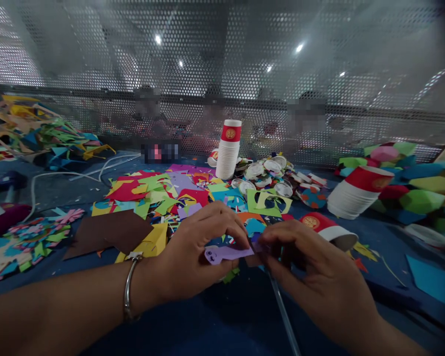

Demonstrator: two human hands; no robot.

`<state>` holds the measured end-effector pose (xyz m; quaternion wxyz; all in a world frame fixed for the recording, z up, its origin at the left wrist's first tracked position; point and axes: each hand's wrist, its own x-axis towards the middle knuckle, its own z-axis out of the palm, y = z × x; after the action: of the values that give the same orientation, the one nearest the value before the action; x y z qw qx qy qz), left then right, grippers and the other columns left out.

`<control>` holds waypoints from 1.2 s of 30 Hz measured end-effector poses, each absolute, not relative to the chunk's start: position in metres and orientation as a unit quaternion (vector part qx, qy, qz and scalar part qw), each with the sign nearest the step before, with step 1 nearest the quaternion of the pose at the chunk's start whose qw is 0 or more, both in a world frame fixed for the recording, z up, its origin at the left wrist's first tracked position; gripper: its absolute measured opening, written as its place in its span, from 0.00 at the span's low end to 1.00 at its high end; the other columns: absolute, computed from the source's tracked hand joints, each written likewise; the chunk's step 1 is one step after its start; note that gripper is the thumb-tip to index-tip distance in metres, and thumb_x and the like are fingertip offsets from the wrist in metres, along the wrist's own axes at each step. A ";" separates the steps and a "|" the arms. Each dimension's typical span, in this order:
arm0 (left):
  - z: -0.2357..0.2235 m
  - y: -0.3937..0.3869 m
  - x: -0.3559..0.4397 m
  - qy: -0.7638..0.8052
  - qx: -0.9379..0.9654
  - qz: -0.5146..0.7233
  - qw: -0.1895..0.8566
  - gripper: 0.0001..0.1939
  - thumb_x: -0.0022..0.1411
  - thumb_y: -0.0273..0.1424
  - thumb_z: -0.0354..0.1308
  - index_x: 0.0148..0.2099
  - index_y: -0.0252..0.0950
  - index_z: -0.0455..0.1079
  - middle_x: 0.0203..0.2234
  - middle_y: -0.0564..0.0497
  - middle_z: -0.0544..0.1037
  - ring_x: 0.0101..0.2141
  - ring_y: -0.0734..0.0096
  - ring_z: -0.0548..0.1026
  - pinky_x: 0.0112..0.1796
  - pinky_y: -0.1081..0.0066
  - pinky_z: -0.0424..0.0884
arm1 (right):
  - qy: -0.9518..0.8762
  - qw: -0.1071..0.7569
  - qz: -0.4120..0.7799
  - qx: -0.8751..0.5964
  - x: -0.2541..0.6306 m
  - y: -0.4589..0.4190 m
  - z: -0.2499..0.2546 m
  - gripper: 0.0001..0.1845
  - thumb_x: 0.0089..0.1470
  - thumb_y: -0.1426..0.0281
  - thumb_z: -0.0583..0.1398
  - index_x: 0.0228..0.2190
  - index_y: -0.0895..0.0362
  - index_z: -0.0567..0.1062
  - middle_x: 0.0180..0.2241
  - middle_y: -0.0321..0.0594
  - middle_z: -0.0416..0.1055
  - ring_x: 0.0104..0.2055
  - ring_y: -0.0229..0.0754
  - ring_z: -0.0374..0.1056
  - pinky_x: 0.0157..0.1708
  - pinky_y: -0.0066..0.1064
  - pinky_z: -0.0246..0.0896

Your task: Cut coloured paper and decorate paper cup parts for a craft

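Low over the blue table, my left hand (pixel 196 252) pinches a purple paper cutout (pixel 228 254) between thumb and fingers. The cutout is long and narrow, with a small face drawn on its rounded left end. My right hand (pixel 311 272) is closed at the cutout's right end, where a small dark brown paper piece (pixel 255 260) shows between the two hands. A thin pale rod (pixel 285 316) runs from below my right fingertips toward the bottom edge; whether I hold it cannot be seen. A silver bracelet (pixel 129 289) circles my left wrist.
Coloured paper scraps (pixel 163 193) and a brown sheet (pixel 109 231) lie beyond my hands. A tall cup stack (pixel 228 153), a leaning stack (pixel 358 193) and a toppled cup (pixel 328 228) stand or lie farther back. A perforated metal screen (pixel 222 59) closes the rear.
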<state>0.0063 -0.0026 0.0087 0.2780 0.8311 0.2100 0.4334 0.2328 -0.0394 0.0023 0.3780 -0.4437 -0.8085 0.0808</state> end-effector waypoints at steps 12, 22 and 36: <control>-0.002 0.005 0.022 0.351 0.531 0.414 0.651 0.13 0.53 0.28 0.69 0.38 0.34 0.69 0.29 0.55 0.74 0.31 0.75 0.70 0.34 0.74 0.64 | -0.771 0.422 0.104 -0.466 0.232 -0.036 -0.006 0.10 0.61 0.68 0.63 0.45 0.48 0.71 0.38 0.34 0.73 0.31 0.37 0.71 0.33 0.29 0.68; -0.003 0.007 0.023 0.326 0.492 0.395 0.704 0.13 0.52 0.28 0.69 0.38 0.33 0.70 0.31 0.53 0.74 0.32 0.76 0.71 0.36 0.74 0.65 | -0.802 0.357 0.052 -0.476 0.231 -0.030 -0.005 0.09 0.61 0.67 0.63 0.43 0.47 0.71 0.39 0.34 0.72 0.33 0.39 0.69 0.37 0.34 0.67; 0.023 0.024 -0.020 0.349 0.764 0.170 0.515 0.35 0.46 0.43 0.75 0.54 0.40 0.69 0.50 0.46 0.74 0.51 0.55 0.72 0.50 0.62 0.68 | -0.759 0.392 0.046 -0.518 0.234 -0.032 -0.005 0.08 0.60 0.64 0.63 0.41 0.49 0.74 0.33 0.33 0.72 0.28 0.37 0.69 0.30 0.32 0.65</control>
<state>-0.0197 0.0243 0.0231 0.5152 0.7639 0.3492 0.1704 0.2344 -0.0318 -0.0054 0.3916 -0.5178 -0.7592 0.0459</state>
